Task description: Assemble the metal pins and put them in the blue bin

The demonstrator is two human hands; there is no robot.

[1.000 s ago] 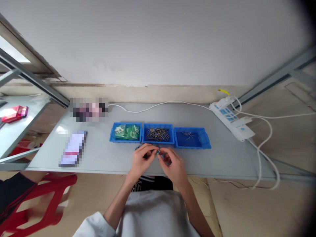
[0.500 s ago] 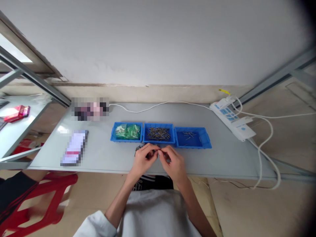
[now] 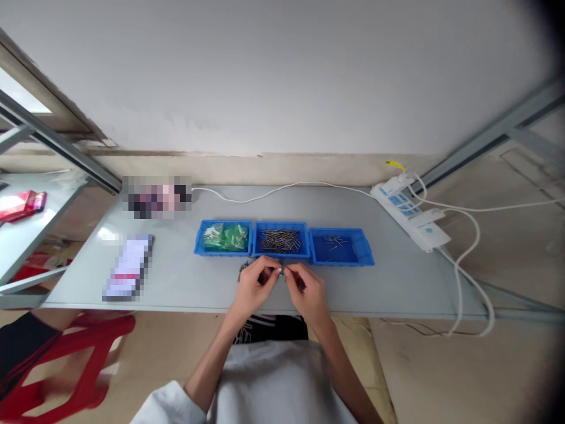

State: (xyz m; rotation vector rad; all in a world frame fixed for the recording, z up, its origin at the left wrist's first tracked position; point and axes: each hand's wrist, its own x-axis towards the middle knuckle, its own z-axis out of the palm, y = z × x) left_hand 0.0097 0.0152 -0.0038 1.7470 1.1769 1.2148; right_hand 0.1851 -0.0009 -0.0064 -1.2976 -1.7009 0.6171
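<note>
tiny piece pinched between left hand and right hand: too small to identify | loose bits partly hidden behind left hand | block and flat slab: pixelated | red stool: cut off at left edge

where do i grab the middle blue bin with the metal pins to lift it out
Best take the middle blue bin by its far and near rims, from above: it sits tight between the left bin and right bin, so its side walls likely offer no finger room. The left hand and right hand pinch a small part just before the near rim.
</note>
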